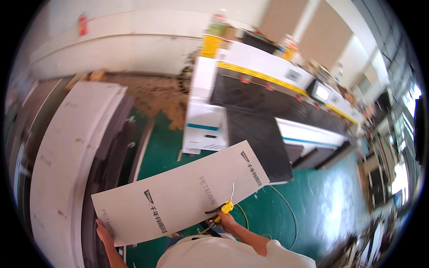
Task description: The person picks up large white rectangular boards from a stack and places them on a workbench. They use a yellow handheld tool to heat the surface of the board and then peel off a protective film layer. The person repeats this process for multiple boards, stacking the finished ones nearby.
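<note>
A long pale board (178,194) with printed marks lies across the front of my body, its right end higher in the picture than its left. My left hand (104,233) is closed on the board's lower left edge, the thumb side showing on its face. In my right hand (226,221) is a yellow air blow gun (227,207) with a black lever and a thin bent metal nozzle pointing up over the board. The right fingers wrap around its handle, partly hidden. A yellow hose (242,214) curves near the gun.
To the left stands a tall stack of white-topped boards (62,147). Ahead is a long white machine (263,62) with a dark bed (254,134) and a yellow stripe. A pale hose (292,212) loops over the green floor (333,196). Brown dust (156,94) is heaped by the wall.
</note>
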